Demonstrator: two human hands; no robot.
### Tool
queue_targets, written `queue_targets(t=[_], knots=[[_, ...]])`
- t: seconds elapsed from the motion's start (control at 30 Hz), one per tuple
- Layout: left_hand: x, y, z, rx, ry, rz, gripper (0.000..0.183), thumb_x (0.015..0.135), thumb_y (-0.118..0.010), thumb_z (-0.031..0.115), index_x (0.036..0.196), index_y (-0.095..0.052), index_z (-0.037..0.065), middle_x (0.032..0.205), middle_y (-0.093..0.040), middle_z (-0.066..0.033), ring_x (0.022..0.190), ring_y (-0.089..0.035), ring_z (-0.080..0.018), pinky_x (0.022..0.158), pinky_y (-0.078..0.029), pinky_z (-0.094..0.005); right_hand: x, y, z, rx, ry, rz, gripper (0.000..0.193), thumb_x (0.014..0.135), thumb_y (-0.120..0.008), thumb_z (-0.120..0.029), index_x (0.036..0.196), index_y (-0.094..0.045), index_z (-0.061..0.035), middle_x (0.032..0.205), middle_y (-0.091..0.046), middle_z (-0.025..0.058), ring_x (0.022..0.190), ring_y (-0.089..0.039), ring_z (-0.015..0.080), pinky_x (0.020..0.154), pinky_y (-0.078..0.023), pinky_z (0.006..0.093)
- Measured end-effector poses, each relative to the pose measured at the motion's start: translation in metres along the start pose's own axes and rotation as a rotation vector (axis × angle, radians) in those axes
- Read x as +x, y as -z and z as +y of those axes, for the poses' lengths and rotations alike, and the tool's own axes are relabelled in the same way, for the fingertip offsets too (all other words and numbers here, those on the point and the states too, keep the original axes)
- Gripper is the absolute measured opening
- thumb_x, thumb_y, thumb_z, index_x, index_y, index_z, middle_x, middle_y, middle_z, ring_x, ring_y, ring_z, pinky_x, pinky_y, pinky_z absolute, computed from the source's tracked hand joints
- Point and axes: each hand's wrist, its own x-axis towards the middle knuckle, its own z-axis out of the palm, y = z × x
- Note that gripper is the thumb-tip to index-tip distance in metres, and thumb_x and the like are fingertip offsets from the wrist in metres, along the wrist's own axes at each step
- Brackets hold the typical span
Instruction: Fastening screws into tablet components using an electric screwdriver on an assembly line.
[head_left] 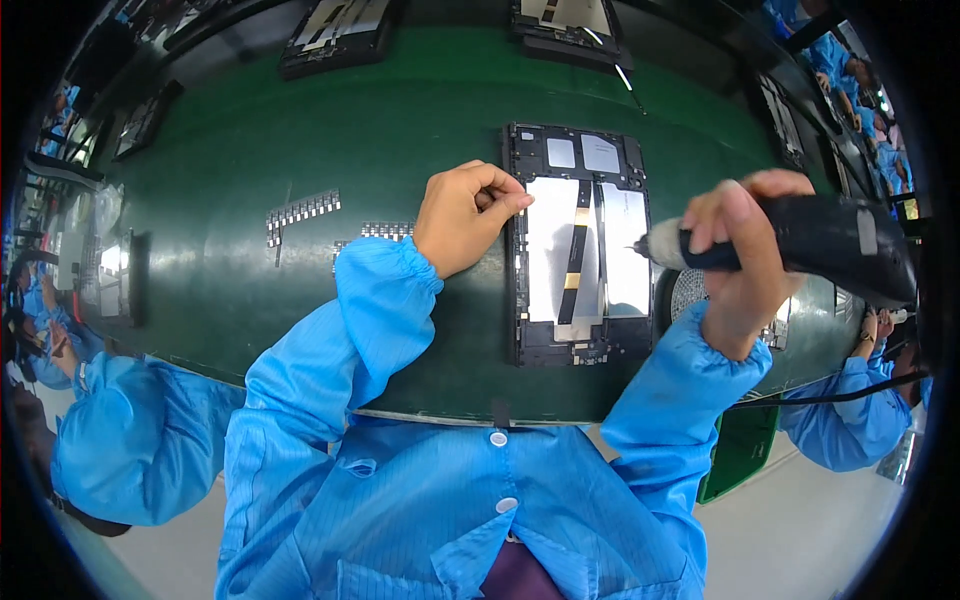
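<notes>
An opened tablet [546, 250] lies flat on the green mat, its silver battery plates and dark ribbon cable [574, 262] exposed. At its upper left edge is my left hand [468, 215], thumb and forefinger pinched together. Whatever they may hold is too small to make out. My right hand [745, 235] grips a black electric screwdriver [835, 240], held roughly level over the tablet's right side. Its pale nose and thin bit point left, and the bit appears apart from the tablet. Part of a round dish with small grainy contents [689, 288] shows beneath the right hand.
Strips of small metal parts [305, 208] lie left of my left hand. More opened tablets [335, 35] stand along the far side, with a thin white-tipped stick [628, 85] near one. A green bin [740, 455] sits below the table edge. Co-workers in blue [140, 440] sit on both sides.
</notes>
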Motion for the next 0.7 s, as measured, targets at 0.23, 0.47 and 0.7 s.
queue_targets(t=[0.23, 0.47, 0.7], knots=[[0.009, 0.015, 0.003, -0.163, 0.274, -0.122, 0.02, 0.07, -0.075, 0.01, 0.078, -0.063, -0.004, 0.071, -0.061, -0.0072, 0.058, -0.056, -0.0094, 0.053, -0.046, -0.0221, 0.008, -0.061, 0.031, 0.112, -0.071, -0.146, 0.022, 0.072, -0.071, 0.001, 0.088, -0.057, 0.0012, 0.064, -0.059, 0.0066, 0.053, -0.058, 0.0117, 0.048, -0.045, 0.0227], [0.022, 0.017, -0.009, -0.025, 0.254, -0.106, 0.038, 0.058, -0.083, 0.019, 0.079, -0.061, -0.003, 0.068, -0.061, -0.0086, 0.062, -0.06, -0.0157, 0.056, -0.048, -0.0272, 0.011, -0.079, 0.057, 0.096, -0.079, -0.197, 0.018, 0.072, -0.07, 0.004, 0.085, -0.057, 0.0036, 0.061, -0.059, 0.0064, 0.05, -0.056, 0.0108, 0.045, -0.043, 0.0221], [0.023, 0.026, 0.001, -0.189, 0.422, -0.26, 0.027, 0.065, -0.08, 0.015, 0.074, -0.062, -0.002, 0.066, -0.063, -0.0088, 0.052, -0.061, -0.0125, 0.041, -0.044, -0.0226, 0.009, -0.081, 0.054, 0.089, -0.09, -0.192, 0.018, 0.072, -0.07, 0.005, 0.085, -0.057, 0.0028, 0.061, -0.058, 0.0063, 0.05, -0.056, 0.0118, 0.046, -0.045, 0.0228]])
